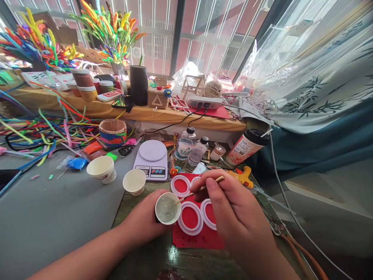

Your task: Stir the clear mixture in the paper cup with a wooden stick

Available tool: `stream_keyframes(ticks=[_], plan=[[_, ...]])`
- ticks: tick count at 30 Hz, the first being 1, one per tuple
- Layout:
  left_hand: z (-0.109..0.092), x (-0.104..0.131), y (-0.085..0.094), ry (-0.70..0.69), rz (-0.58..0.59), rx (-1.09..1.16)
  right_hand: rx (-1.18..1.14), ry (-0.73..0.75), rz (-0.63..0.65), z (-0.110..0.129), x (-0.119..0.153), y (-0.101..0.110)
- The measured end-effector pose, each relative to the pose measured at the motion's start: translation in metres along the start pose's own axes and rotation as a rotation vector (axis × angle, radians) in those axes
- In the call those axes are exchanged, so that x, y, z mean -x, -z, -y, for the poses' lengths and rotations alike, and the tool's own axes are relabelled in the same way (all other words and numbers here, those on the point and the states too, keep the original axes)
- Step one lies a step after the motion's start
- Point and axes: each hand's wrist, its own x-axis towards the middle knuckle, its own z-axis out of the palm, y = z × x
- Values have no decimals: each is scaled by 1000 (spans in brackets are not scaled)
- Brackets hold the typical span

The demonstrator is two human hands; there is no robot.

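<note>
My left hand is wrapped round a paper cup, tilted a little toward me, with clear liquid in it. Between the thumb and fingers of my right hand is a thin wooden stick, its lower end dipped in the liquid. Just beyond and to the right of the cup, white ring-shaped molds lie on a red sheet; my right hand hides part of them. A second paper cup stands beyond my left hand, near a white digital scale.
Stacked paper cups stand at the left. Behind the molds are two clear bottles, a small jar and a large drink cup. A yellow glue gun lies right. Colourful pipe cleaners cover the back left; a white cable hangs right.
</note>
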Motion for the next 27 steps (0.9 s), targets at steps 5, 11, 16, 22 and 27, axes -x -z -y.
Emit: stream_keyframes(ticks=[5,11,16,22,27], plan=[[3,0,-1,-5,6,-9,-53,28,172,3,0,-1],[0,0,0,-10,-2,-9,-66,-38,30,-2,-1,-1],[-2,0,0,-15,0,4,-60,-3,157,-1,-1,0],[-3,0,0,3,3,2,-29,11,74,-1,0,-1],[-1,0,1,-4,7,-1,-25,22,116,-2,1,0]])
